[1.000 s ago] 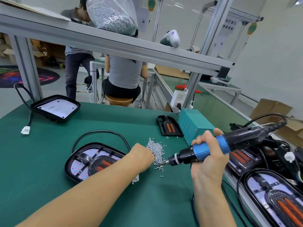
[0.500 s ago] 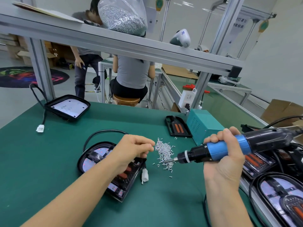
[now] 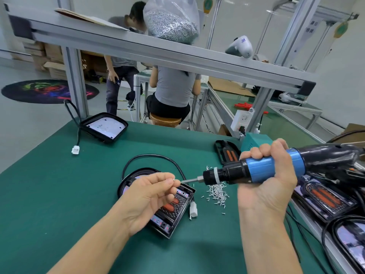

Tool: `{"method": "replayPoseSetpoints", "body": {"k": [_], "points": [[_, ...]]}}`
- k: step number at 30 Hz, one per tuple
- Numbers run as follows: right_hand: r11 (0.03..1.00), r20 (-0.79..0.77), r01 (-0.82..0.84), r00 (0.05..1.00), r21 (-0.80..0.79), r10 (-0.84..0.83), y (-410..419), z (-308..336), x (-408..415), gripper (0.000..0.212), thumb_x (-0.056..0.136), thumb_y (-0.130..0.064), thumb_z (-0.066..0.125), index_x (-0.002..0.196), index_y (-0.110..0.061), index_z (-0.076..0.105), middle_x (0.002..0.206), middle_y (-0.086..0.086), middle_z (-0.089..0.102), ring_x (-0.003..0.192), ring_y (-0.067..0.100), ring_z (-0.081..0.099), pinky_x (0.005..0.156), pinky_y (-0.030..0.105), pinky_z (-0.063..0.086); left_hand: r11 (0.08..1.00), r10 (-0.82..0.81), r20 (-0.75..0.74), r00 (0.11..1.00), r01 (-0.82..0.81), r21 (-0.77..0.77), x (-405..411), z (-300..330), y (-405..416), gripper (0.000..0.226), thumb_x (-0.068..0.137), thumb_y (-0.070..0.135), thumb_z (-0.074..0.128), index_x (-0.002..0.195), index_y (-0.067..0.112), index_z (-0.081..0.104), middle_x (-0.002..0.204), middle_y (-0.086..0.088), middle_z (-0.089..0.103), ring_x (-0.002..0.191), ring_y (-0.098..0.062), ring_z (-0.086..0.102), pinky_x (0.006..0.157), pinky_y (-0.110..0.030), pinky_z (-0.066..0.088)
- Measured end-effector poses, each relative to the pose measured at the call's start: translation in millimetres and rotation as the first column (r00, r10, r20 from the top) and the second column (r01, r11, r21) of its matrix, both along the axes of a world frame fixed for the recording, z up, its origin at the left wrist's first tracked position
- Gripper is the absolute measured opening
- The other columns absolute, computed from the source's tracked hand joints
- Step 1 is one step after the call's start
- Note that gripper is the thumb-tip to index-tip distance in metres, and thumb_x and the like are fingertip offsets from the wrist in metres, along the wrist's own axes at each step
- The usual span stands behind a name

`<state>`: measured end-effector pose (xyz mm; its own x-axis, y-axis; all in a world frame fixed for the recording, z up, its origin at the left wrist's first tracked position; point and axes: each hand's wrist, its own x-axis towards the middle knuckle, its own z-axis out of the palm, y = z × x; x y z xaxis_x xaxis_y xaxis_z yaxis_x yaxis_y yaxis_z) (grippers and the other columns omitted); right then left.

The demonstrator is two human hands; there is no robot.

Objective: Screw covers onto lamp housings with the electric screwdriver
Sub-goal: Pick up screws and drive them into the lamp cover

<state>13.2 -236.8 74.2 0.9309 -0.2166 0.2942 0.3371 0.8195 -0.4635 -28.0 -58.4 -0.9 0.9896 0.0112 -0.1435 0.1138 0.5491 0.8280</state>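
- The left hand (image 3: 150,196) is raised palm-up over the lamp housing, thumb and forefinger pinching a small screw (image 3: 173,179) at the tip of the driver bit.
- The right hand (image 3: 266,180) is wrapped round the blue grip of the electric screwdriver (image 3: 256,171), held almost level with its bit pointing to 9 o'clock and touching the screw.
- The lamp housing (image 3: 173,212), black with red inserts showing, lies on the green counter (image 3: 49,204) directly beneath the left hand; its black cable (image 3: 154,156) loops away toward 12 o'clock, and a white connector (image 3: 193,209) lies just beside it at 3 o'clock.
- A loose pile of screws (image 3: 217,192) lies on the counter at 3 o'clock from the housing, below the driver's nose.
- A second lamp unit (image 3: 104,127) sits well apart at 11 o'clock near the counter's far edge.
- More lamp units (image 3: 324,198) lie at the right edge, at 3 to 4 o'clock.
- A bag of screws (image 3: 171,22) rests on the overhead shelf at 12 o'clock.
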Motion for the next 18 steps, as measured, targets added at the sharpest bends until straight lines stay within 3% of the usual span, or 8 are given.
{"method": "replayPoseSetpoints", "body": {"k": [9, 18], "points": [[0.999, 0.006, -0.044, 0.999, -0.002, 0.044, 20.7, 6.4, -5.1, 0.017, 0.073, -0.011, 0.061, 0.085, -0.021, 0.054, 0.059, -0.007, 0.049, 0.051, 0.007, 0.049, 0.057, 0.018, 0.047, 0.996, -0.017, 0.030, 0.999, 0.020, -0.089, -11.9, -2.3, 3.4, 0.009, 0.075, 0.008, 0.063, 0.075, 0.008, 0.072, 0.073, -0.009, 0.065, 0.058, -0.014, 0.058, 0.052, -0.023, 0.053], [0.999, 0.037, -0.036, 0.999, -0.017, 0.036, 21.5, 4.4, -7.7, 0.013, 0.082, -0.009, 0.057, 0.088, -0.020, 0.053, 0.061, -0.007, 0.050, 0.052, 0.007, 0.050, 0.058, 0.020, 0.048, 0.964, 0.000, -0.006, 1.000, -0.001, -0.266, -13.6, -2.5, -4.3, 0.010, 0.075, 0.005, 0.060, 0.085, 0.002, 0.062, 0.073, -0.009, 0.064, 0.057, -0.013, 0.058, 0.053, -0.022, 0.053]]}}
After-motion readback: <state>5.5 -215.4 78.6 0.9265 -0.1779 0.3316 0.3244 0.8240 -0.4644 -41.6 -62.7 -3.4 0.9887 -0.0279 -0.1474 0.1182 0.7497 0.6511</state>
